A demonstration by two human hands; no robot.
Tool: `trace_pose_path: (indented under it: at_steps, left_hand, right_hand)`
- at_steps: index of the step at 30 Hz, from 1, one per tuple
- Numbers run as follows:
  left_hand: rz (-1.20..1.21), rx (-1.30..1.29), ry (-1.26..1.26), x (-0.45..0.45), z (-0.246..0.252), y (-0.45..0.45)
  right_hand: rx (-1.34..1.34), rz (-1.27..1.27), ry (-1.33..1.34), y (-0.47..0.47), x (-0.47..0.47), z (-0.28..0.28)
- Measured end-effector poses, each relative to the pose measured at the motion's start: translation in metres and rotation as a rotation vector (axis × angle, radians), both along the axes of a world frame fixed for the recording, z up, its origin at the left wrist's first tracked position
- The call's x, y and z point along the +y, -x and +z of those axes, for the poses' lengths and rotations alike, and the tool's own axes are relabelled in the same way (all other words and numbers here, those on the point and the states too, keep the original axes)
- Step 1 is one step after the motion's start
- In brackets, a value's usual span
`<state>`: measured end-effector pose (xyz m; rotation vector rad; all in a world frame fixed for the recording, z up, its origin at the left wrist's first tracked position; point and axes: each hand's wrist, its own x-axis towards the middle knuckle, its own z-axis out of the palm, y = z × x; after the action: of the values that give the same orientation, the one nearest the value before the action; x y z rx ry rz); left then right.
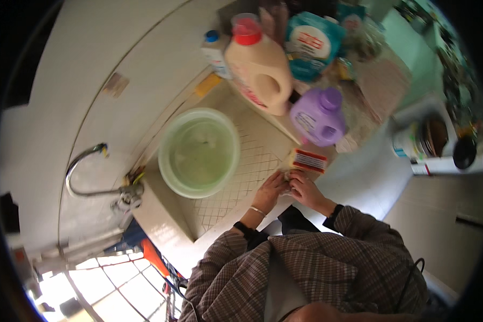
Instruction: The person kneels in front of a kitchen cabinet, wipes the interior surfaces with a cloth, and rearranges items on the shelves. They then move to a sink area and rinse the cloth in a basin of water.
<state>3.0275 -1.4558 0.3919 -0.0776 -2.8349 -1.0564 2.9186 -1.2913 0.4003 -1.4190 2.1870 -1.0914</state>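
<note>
My left hand [270,188] and my right hand [306,190] meet at the front rim of the tiled wash sink [221,213]. Between their fingers is a small crumpled whitish piece [286,175], cloth-like and mostly covered, so its kind is unclear. Just beyond the right fingers lies a red-orange rectangular item [309,160] with pale stripes, which looks like a scrub brush lying on the ledge. To the left, inside the sink, stands a pale green plastic basin [232,161] holding cloudy greenish water [197,155].
A curved metal faucet [73,173] rises at the left wall. Beyond the sink stand a large cream detergent jug [245,66], a purple jug [316,116], a blue-capped bottle [216,54] and a teal detergent bag [312,66]. A white bin [442,167] is at right.
</note>
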Motion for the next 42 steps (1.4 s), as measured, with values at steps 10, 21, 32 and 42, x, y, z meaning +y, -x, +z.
trace_pose_path:
  at_steps: [10, 21, 32, 42]
  left_hand:
    - [0.771, 0.047, -0.405, -0.109, 0.032, -0.057]
    - [0.406, -0.85, 0.365, -0.242, -0.057, -0.062]
    - [0.946, -0.331, -0.099, -0.276, -0.072, -0.082]
    - [1.274, -0.291, -1.766, -0.24, -0.064, -0.059]
  right_hand:
    - [-0.376, 0.045, 0.179, 0.003, -0.142, 0.037]
    - [0.313, 0.533, -0.643, -0.017, -0.335, -0.071]
    - [0.103, 0.357, -0.753, 0.029, -0.339, -0.053]
    - [-0.53, 0.074, -0.283, -0.055, -0.35, -0.056]
